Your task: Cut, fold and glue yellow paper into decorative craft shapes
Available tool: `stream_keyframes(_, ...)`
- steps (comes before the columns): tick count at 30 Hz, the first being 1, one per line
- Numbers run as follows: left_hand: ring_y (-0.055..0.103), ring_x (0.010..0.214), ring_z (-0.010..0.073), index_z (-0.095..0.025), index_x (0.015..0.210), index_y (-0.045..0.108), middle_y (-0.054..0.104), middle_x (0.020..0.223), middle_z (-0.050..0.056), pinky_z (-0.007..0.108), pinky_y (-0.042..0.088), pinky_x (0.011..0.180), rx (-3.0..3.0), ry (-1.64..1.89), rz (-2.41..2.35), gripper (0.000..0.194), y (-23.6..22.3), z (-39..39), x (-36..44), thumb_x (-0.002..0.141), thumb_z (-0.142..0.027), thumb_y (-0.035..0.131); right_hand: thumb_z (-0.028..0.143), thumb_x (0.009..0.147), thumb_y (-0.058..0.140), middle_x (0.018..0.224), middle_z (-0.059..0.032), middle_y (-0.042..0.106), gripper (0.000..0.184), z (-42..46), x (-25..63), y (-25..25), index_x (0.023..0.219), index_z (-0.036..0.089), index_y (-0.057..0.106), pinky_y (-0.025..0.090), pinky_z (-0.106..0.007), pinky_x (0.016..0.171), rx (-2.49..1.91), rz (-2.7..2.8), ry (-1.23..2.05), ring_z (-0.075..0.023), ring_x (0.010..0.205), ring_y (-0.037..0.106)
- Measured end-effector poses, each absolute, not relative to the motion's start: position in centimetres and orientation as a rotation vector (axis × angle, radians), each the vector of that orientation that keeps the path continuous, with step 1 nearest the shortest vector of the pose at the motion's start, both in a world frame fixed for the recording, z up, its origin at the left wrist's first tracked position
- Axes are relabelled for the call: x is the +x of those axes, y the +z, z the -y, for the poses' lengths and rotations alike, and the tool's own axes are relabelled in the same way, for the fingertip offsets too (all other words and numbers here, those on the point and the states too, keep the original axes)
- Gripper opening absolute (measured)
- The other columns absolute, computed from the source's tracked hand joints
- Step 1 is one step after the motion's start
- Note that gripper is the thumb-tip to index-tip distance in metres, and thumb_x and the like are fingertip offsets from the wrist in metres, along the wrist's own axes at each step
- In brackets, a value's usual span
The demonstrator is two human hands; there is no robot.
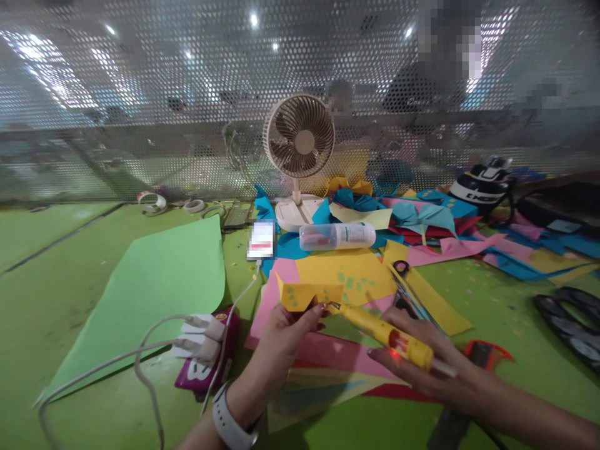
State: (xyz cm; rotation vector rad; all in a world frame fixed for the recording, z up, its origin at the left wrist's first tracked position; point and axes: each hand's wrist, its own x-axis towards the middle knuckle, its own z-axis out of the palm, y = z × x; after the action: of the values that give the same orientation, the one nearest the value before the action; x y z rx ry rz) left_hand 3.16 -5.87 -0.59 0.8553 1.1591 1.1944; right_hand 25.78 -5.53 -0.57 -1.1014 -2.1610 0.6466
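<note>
My left hand (pixel 284 340) pinches the lower edge of a folded yellow paper piece (pixel 300 296), marked with small green spots, between thumb and fingers. My right hand (pixel 422 356) is wrapped round a yellow hot glue gun (pixel 370 324) with a red light glowing on its side and a translucent stick at its back end. Its metal nozzle points left, close to the left fingertips and the folded paper; whether it touches the paper cannot be made out. Beneath and behind lie a larger spotted yellow sheet (pixel 347 272) and pink sheets (pixel 328 353).
A fan (pixel 300 140) stands behind, before a perforated metal screen (pixel 187 144). Scissors (pixel 402 281), a clear bottle (pixel 337 237) and a phone (pixel 261 240) lie nearby. Left are a green sheet (pixel 159 275) and a purple power block (pixel 194 372) with cables. Coloured paper shapes (pixel 422 215) pile up right.
</note>
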Motion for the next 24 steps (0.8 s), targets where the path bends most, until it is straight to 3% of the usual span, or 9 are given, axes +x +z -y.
stream_keyframes(3,0.066,0.081,0.0204,-0.016,0.090,0.070,0.072,0.092,0.008,0.026,0.051,0.064,0.830,1.225,-1.178,0.025,-0.2,5.9,3.3,0.068,-0.027,0.074,0.033,0.082,0.054,0.074,-0.0038,0.065,0.016,5.3,26.0,0.8,0.092,0.021,0.056,0.048,-0.026,0.056,-1.077,2.431,0.641,-0.0172,0.061,0.061)
stream_keyframes(6,0.065,0.078,0.0185,-0.016,0.087,0.071,0.073,0.089,0.007,0.025,0.050,0.064,0.788,1.234,-1.173,0.025,0.1,6.0,3.5,0.066,-0.027,0.076,0.028,0.081,0.056,0.081,-0.0053,0.066,0.021,5.0,27.3,1.2,0.100,0.019,0.052,0.044,-0.027,0.057,-1.187,2.509,0.583,-0.0183,0.066,0.061)
stream_keyframes(14,0.066,0.078,0.0162,-0.018,0.082,0.072,0.073,0.085,0.004,0.023,0.051,0.064,0.734,1.252,-1.134,0.022,0.3,6.0,3.3,0.063,-0.026,0.078,0.041,0.073,0.063,0.082,-0.0066,0.068,0.024,5.8,39.0,-1.2,0.089,0.023,0.057,0.046,-0.031,0.056,-1.812,2.217,0.138,-0.0236,0.066,0.064)
stream_keyframes(17,0.066,0.077,0.0160,-0.016,0.078,0.072,0.073,0.081,0.004,0.023,0.051,0.065,0.700,1.251,-1.134,0.022,0.3,5.7,3.2,0.061,-0.027,0.079,0.038,0.080,0.054,0.085,-0.0092,0.068,0.014,6.9,43.5,-1.1,0.088,0.028,0.057,0.043,-0.033,0.055,-1.986,2.080,-0.078,-0.0246,0.066,0.064)
stream_keyframes(24,0.067,0.078,0.0162,-0.017,0.081,0.070,0.072,0.084,0.003,0.023,0.051,0.065,0.670,1.293,-1.124,0.024,0.3,5.2,3.0,0.060,-0.024,0.079,0.047,0.077,0.052,0.094,-0.0202,0.064,0.032,7.6,50.0,-3.5,0.090,0.018,0.060,0.044,-0.047,0.068,-2.224,1.893,-0.185,-0.0386,0.083,0.061)
